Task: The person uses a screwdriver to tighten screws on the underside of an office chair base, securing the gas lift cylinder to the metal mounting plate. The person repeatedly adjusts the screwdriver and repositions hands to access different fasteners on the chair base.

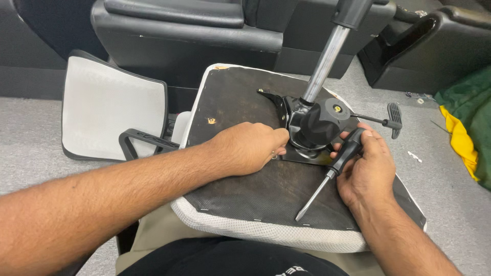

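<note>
Head view: an upturned office chair seat (255,189) is lying across the person's lap, black underside up. The left hand (248,148) is curling closed, fingertips pressing at the black tilt mechanism (314,128) bolted to the seat. The right hand (365,168) is gripping a flathead screwdriver (332,171), blade pointing down-left. The gas lift cylinder (325,61) is rising from the mechanism. A mesh backrest (112,110) is lying left.

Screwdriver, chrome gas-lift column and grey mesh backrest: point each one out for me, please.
screwdriver (346,151), head view, on its black handle inside the right hand.
chrome gas-lift column (323,64), head view, midway up the shiny tube.
grey mesh backrest (110,107), head view, middle of the mesh panel.
</note>
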